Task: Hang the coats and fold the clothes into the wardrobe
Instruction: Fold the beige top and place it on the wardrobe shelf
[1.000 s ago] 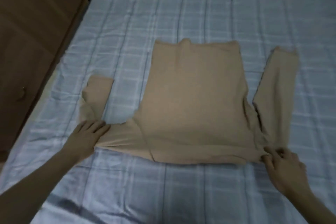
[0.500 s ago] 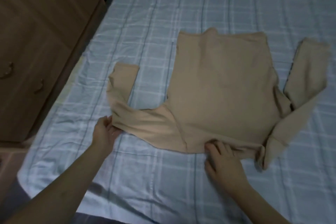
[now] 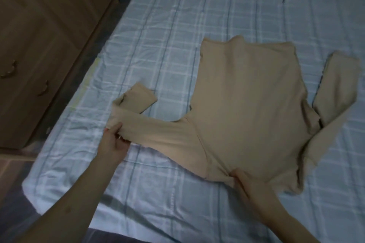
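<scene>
Beige cloth at the left fingers: the left hand (image 3: pixel 113 143) pinches the bent elbow of the top's left-side sleeve (image 3: pixel 158 132), thumb on top, fingers curled under the fold.
Right fingers: the right hand (image 3: pixel 249 187) lies on the near edge of the beige top (image 3: pixel 246 104), fingers bunching the cloth there; whether they grip it or only press it I cannot tell.
Top: long-sleeved, spread flat on the bed, its body slightly right of the middle of the view.
Long axis: runs from the near edge at the right hand to the far edge toward the head of the bed, leaning a little left.
Sleeves: the left-side sleeve runs out toward the bed's left edge, then doubles back so its cuff (image 3: pixel 142 92) points away from the person; the right-side sleeve (image 3: pixel 335 94) is folded over on itself beside the body.
Surface: a bedsheet (image 3: pixel 197 6) in pale blue and white checks, lightly creased.
Room: a brown wooden dresser (image 3: pixel 39 35) with curved handles stands just beside the bed's left edge, dark floor between them.
Edges: the pinched sleeve lies near the left edge of the bed; the near corner of the sheet hangs down.
Open sheet: broad beyond the top and to its far right.
</scene>
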Action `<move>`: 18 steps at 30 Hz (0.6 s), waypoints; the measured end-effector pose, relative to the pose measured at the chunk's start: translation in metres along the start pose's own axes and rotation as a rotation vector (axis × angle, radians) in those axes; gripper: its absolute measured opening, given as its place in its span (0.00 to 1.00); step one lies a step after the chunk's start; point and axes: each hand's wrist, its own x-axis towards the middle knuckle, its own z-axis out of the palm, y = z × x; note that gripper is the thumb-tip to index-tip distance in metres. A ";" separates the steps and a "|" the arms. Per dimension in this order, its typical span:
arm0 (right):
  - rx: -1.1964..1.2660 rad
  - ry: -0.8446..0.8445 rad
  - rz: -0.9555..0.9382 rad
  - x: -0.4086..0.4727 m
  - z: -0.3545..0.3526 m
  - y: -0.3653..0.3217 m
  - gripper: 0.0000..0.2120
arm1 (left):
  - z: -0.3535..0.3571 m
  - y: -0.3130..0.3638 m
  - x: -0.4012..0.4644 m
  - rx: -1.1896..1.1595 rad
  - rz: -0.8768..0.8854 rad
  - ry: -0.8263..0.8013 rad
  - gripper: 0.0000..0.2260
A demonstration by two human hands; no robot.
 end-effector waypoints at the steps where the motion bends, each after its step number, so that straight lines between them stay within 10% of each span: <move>1: -0.030 0.026 -0.027 0.000 0.003 0.003 0.20 | -0.002 -0.002 0.001 -0.022 0.037 -0.010 0.21; 7: -0.283 0.422 0.276 -0.005 -0.026 0.073 0.24 | -0.007 -0.012 -0.015 -0.186 0.071 -0.028 0.11; 13: -0.236 0.213 0.603 -0.037 -0.067 0.128 0.12 | 0.033 -0.010 -0.029 -0.205 0.221 -0.125 0.39; 18: -0.151 0.082 0.772 -0.056 -0.078 0.144 0.25 | 0.125 -0.066 -0.059 0.541 0.630 -0.336 0.25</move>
